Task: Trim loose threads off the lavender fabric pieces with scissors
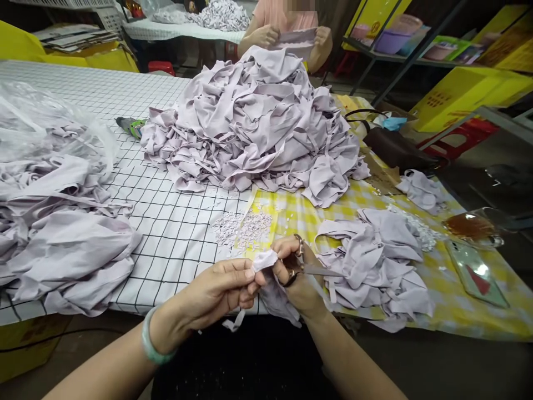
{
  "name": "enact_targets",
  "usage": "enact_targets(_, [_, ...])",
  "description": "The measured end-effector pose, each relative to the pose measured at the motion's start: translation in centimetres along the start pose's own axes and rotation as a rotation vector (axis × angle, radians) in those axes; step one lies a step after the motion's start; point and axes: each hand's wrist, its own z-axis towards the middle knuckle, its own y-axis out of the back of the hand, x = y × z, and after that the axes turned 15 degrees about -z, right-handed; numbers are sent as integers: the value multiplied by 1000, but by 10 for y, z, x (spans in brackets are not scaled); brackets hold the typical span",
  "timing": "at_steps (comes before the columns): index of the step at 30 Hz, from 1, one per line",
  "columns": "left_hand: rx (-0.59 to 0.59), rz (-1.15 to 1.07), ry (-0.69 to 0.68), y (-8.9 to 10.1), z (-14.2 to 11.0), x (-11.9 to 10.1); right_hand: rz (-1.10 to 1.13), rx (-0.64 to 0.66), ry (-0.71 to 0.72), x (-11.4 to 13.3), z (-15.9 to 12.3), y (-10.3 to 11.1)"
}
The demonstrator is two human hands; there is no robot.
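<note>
The left hand point(227, 282) pinches one end of a pale cloth point(265, 259) between thumb and fingers, near the table's close edge; the right hand point(307, 294), fingers curled through the handles of scissors point(321, 270), grips its other end. Dark printing on the yellow box point(478, 91) is too blurred to read, and the phone point(468, 269) bears a red patch.

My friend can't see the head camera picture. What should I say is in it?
A person's left hand and right hand hold a small pale piece of cloth, with scissors also in the right. Beyond them, a big heap of pale cloth and tiny scraps lie on a table; another person holds fabric behind the heap.
</note>
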Motion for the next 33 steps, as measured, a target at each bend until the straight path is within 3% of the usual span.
enact_targets(5, [-28, 345, -151, -5, -17, -12, 48, 104, -221, -5, -11, -14])
enact_targets(9, [-78, 633, -575, -6, -16, -16, 185, 188, -363, 2, -21, -43])
enact_targets(11, [-86, 615, -701, -1, -9, -15, 245, 234, -424, 4, -23, -56])
enact_targets(15, [-143, 429, -693, 13, 5, -12, 247, 349, -407, 3, -18, -60])
enact_targets(18, [-225, 555, -734, 21, 8, -13, -89, 413, -276, -5, -5, -39])
enact_targets(21, [-223, 708, -753, 23, 8, -14, -493, 466, -110, -12, 10, -16])
enact_targets(23, [-212, 765, -755, 23, 9, -14, -627, 535, -65, -14, 16, -7])
enact_targets(27, [-184, 814, -760, 25, 16, -12, -688, 625, -39, -14, 22, -5])
enact_targets(33, [-146, 879, -790, 27, 23, -13, -608, 614, 4, -16, 25, -6])
